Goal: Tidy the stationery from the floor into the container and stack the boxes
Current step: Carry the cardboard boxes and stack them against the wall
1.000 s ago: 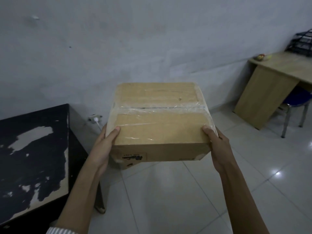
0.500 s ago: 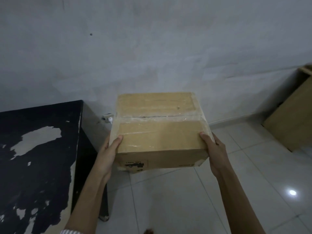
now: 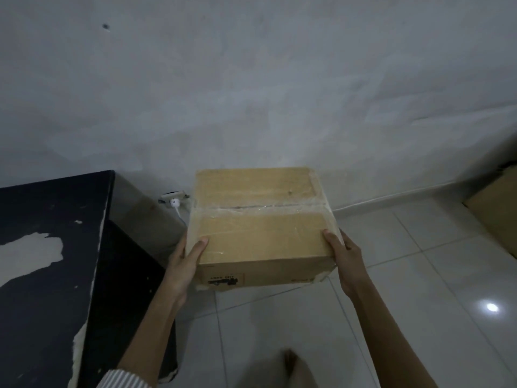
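Note:
A brown cardboard box (image 3: 260, 219), sealed with clear tape across its top, is held in the air in front of me above the white tiled floor. My left hand (image 3: 183, 264) grips its left side with the thumb on top. My right hand (image 3: 342, 256) grips the right side the same way. A small black printed label shows on the box's near face. No stationery or container is in view.
A black table (image 3: 47, 247) with peeling paint stands at the left, close to the box. A wall socket with a white plug (image 3: 174, 202) sits behind it. A wooden desk's side (image 3: 495, 217) shows at the far right. My foot (image 3: 291, 359) appears at the bottom.
The box has dropped lower and my view has swung left; the wooden desk has slid almost out of frame and the black table has come closer.

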